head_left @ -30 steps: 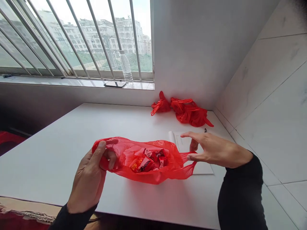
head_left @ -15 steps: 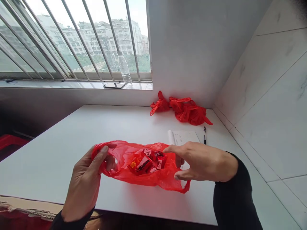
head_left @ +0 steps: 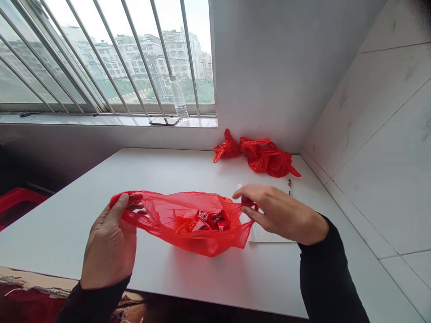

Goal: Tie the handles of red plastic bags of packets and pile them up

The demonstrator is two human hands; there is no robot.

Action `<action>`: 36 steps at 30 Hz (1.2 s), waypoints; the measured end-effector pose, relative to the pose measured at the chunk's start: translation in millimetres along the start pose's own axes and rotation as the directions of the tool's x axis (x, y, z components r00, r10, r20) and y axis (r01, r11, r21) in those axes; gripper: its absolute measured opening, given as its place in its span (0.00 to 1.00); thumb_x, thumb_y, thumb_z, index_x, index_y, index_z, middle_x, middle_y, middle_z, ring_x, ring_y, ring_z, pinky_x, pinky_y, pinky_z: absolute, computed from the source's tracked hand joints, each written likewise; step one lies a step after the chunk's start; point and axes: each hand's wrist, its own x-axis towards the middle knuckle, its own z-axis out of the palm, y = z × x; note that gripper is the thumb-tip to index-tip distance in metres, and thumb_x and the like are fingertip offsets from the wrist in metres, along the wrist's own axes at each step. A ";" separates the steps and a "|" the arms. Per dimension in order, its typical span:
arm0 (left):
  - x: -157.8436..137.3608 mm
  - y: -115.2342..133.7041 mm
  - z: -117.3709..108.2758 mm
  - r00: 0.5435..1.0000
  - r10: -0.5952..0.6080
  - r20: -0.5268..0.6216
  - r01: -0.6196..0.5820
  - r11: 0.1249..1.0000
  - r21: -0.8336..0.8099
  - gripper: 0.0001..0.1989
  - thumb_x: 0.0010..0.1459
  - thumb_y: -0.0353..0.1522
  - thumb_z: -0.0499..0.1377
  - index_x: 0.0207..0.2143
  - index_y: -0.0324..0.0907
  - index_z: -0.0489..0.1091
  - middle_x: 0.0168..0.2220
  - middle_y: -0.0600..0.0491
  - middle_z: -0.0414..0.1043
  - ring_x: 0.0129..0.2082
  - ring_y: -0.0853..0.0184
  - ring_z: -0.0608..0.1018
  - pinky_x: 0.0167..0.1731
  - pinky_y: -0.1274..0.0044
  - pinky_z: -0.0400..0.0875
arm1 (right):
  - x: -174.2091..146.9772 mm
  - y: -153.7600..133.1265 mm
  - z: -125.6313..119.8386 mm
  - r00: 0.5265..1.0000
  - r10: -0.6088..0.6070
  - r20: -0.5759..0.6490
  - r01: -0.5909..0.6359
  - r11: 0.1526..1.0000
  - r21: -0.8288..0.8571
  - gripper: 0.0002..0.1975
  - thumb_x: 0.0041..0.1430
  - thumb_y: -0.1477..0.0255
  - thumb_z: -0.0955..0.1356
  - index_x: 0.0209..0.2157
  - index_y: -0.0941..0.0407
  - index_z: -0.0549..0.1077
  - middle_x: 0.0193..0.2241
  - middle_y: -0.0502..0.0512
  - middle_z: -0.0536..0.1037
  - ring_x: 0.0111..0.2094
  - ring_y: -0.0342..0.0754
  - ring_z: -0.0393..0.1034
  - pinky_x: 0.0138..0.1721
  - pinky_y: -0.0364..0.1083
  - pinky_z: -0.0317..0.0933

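Observation:
A thin red plastic bag (head_left: 202,244) is stretched between my hands over the white table, its mouth facing me. Inside lie several red-wrapped sweets (head_left: 212,220) with pink and yellow print. My left hand (head_left: 112,235) grips the bag's left handle, thumb on top and fingers through the loop. On the other side, my right hand (head_left: 276,213) pinches the right handle between thumb and fingers. Partly hidden behind the right hand and the bag is a white notepad (head_left: 269,234).
Two crumpled red plastic bags (head_left: 269,157) lie against the wall at the back of the table (head_left: 161,172). A pen (head_left: 290,186) stands out beyond my right hand. On the windowsill are a clear bottle (head_left: 179,101) and a phone (head_left: 164,121). A cardboard box edge (head_left: 37,280) shows at lower left.
My right hand has closed on the bag's right handle and lifted it. My left hand has moved left, pulling the bag wider. The view has shifted slightly.

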 end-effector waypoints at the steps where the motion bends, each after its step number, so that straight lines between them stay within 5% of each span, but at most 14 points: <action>1: -0.2 0.5 2.2 0.999 0.049 -0.021 -0.049 0.999 0.019 0.05 0.61 0.29 0.60 0.32 0.38 0.75 0.33 0.53 0.77 0.34 0.71 0.76 0.37 0.81 0.73 | 0.6 -1.8 -3.5 0.989 -0.003 -0.147 0.009 0.999 0.035 0.12 0.65 0.77 0.64 0.47 0.54 0.74 0.40 0.54 0.77 0.34 0.44 0.72 0.34 0.44 0.62; 3: -2.2 2.8 9.3 0.998 0.049 0.036 -0.050 0.998 0.030 0.07 0.61 0.34 0.61 0.31 0.40 0.74 0.35 0.52 0.78 0.37 0.66 0.78 0.40 0.77 0.75 | 1.1 -5.3 -9.6 0.924 0.015 -0.382 0.026 0.994 0.102 0.09 0.67 0.76 0.63 0.43 0.54 0.74 0.42 0.54 0.76 0.35 0.43 0.71 0.33 0.43 0.63; 5: -4.8 5.0 18.8 0.988 -0.017 0.155 0.011 0.999 0.037 0.11 0.61 0.39 0.61 0.30 0.42 0.71 0.31 0.52 0.78 0.36 0.61 0.80 0.39 0.70 0.77 | 0.2 -7.2 -12.7 0.896 0.028 -0.442 0.039 0.989 0.142 0.08 0.68 0.71 0.63 0.43 0.53 0.74 0.42 0.53 0.75 0.35 0.43 0.71 0.32 0.42 0.63; 7: -5.9 5.1 28.8 0.963 -0.066 0.260 0.059 0.998 0.036 0.13 0.61 0.41 0.61 0.28 0.43 0.68 0.23 0.55 0.72 0.31 0.59 0.80 0.36 0.66 0.79 | -1.6 -6.5 -11.8 0.961 0.022 -0.276 0.016 0.991 0.135 0.13 0.66 0.63 0.67 0.50 0.52 0.73 0.43 0.54 0.76 0.37 0.45 0.72 0.33 0.43 0.64; 9: -4.6 3.1 37.2 0.951 -0.064 0.302 0.060 0.998 0.024 0.14 0.61 0.41 0.61 0.28 0.44 0.65 0.19 0.58 0.64 0.24 0.64 0.76 0.33 0.67 0.79 | -2.4 -4.1 -7.0 0.999 0.020 0.042 -0.023 0.996 0.090 0.30 0.58 0.54 0.72 0.59 0.50 0.69 0.41 0.54 0.77 0.36 0.48 0.72 0.31 0.44 0.63; 12: 1.2 0.4 44.2 0.957 -0.036 0.287 0.052 0.997 -0.049 0.14 0.61 0.38 0.61 0.27 0.43 0.63 0.19 0.60 0.57 0.20 0.71 0.69 0.29 0.72 0.77 | 1.1 -1.0 4.2 0.926 0.014 0.378 -0.035 0.998 0.048 0.44 0.50 0.54 0.76 0.66 0.49 0.60 0.34 0.51 0.79 0.28 0.46 0.70 0.26 0.43 0.60; 15: 7.3 1.5 42.8 0.969 -0.046 0.243 0.076 0.990 -0.118 0.09 0.59 0.35 0.61 0.28 0.42 0.66 0.22 0.59 0.57 0.22 0.72 0.67 0.27 0.77 0.75 | 6.1 0.1 12.1 0.886 -0.034 0.462 0.009 0.998 0.056 0.37 0.56 0.70 0.72 0.66 0.48 0.60 0.25 0.46 0.76 0.21 0.43 0.65 0.22 0.42 0.55; 18: 11.2 3.7 35.7 0.963 -0.062 0.263 0.106 0.982 -0.157 0.03 0.57 0.32 0.60 0.32 0.41 0.69 0.26 0.56 0.60 0.26 0.71 0.69 0.32 0.77 0.77 | 6.9 0.3 10.0 0.945 -0.116 0.305 0.104 0.993 0.057 0.26 0.62 0.77 0.66 0.61 0.52 0.66 0.31 0.50 0.78 0.27 0.45 0.69 0.29 0.43 0.61; 21: 11.8 3.9 29.6 0.948 -0.027 0.318 0.059 0.994 -0.092 0.04 0.57 0.29 0.60 0.36 0.42 0.71 0.29 0.55 0.64 0.29 0.71 0.71 0.37 0.76 0.78 | 5.3 -3.0 1.4 0.983 -0.157 -0.095 0.163 0.985 0.052 0.16 0.66 0.78 0.62 0.53 0.56 0.73 0.43 0.56 0.76 0.36 0.45 0.71 0.39 0.46 0.65; 26: 0.9 2.9 32.1 0.900 0.146 0.411 -0.174 0.984 0.032 0.03 0.63 0.34 0.60 0.39 0.45 0.70 0.25 0.58 0.66 0.27 0.70 0.74 0.42 0.70 0.78 | 6.9 -18.0 -2.7 0.829 -0.106 -0.550 0.227 0.961 0.158 0.12 0.67 0.78 0.64 0.46 0.53 0.76 0.42 0.52 0.75 0.37 0.42 0.70 0.36 0.43 0.66; 29: -9.3 1.3 39.5 0.869 0.167 0.465 -0.260 0.955 0.142 0.07 0.66 0.40 0.58 0.42 0.48 0.70 0.18 0.61 0.62 0.21 0.70 0.73 0.37 0.69 0.78 | 9.5 -26.0 2.6 0.778 -0.036 -0.627 0.223 0.949 0.222 0.07 0.67 0.73 0.67 0.42 0.52 0.77 0.37 0.49 0.76 0.33 0.41 0.69 0.33 0.42 0.64; 33: -25.3 -1.2 52.5 0.842 -0.147 0.519 -0.060 0.930 0.361 0.16 0.64 0.46 0.57 0.46 0.46 0.69 0.16 0.65 0.49 0.14 0.77 0.55 0.16 0.82 0.58 | 11.3 -33.2 7.8 0.789 0.040 -0.613 0.204 0.924 0.323 0.05 0.67 0.71 0.68 0.40 0.52 0.78 0.33 0.46 0.77 0.24 0.37 0.62 0.27 0.41 0.62; 36: -42.3 0.0 62.5 0.696 -0.332 0.637 0.005 0.889 0.458 0.16 0.63 0.41 0.59 0.51 0.47 0.64 0.22 0.62 0.57 0.19 0.76 0.59 0.20 0.82 0.59 | 11.6 -38.4 9.4 0.841 0.046 -0.539 0.236 0.866 0.442 0.04 0.65 0.70 0.70 0.41 0.51 0.78 0.34 0.46 0.78 0.27 0.37 0.67 0.27 0.39 0.65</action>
